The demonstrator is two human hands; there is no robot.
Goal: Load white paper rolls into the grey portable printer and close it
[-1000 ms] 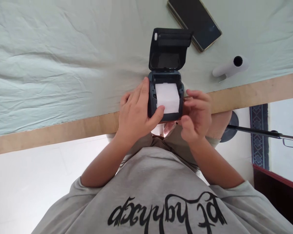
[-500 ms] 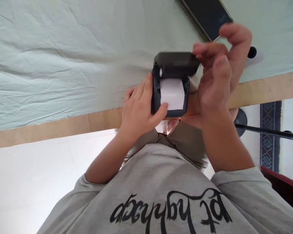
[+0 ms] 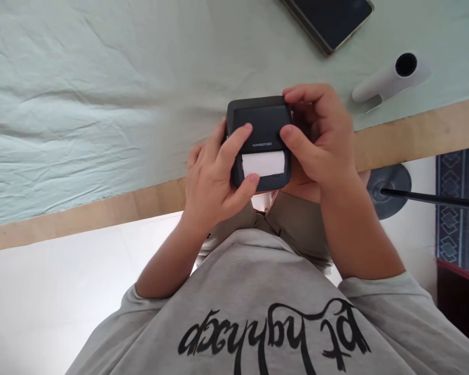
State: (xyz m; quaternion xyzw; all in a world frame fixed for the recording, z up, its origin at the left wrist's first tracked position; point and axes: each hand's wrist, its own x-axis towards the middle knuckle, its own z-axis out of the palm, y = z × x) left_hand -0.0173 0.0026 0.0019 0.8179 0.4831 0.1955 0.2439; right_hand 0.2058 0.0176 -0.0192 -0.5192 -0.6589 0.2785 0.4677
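Note:
A small dark label printer point(image 3: 261, 122) is held at the table's near edge, its black lid down over most of the body. White paper point(image 3: 263, 163) shows below the lid's lower edge. My left hand point(image 3: 219, 174) grips the printer's left side, with one finger on the lid and the thumb near the paper. At the right side, my right hand point(image 3: 323, 138) holds the printer, its thumb at the lid's edge and its index finger at the upper right corner.
A dark phone point(image 3: 331, 21) lies at the top of the cloth-covered table point(image 3: 101, 104). Right of my right hand is a white handheld device point(image 3: 391, 80) with a dark round end. A black stand base point(image 3: 391, 190) is on the floor at the right.
The printer's lid has swung down over the paper. My right hand has moved down and left onto the printer, and my left index finger now rests on the lid.

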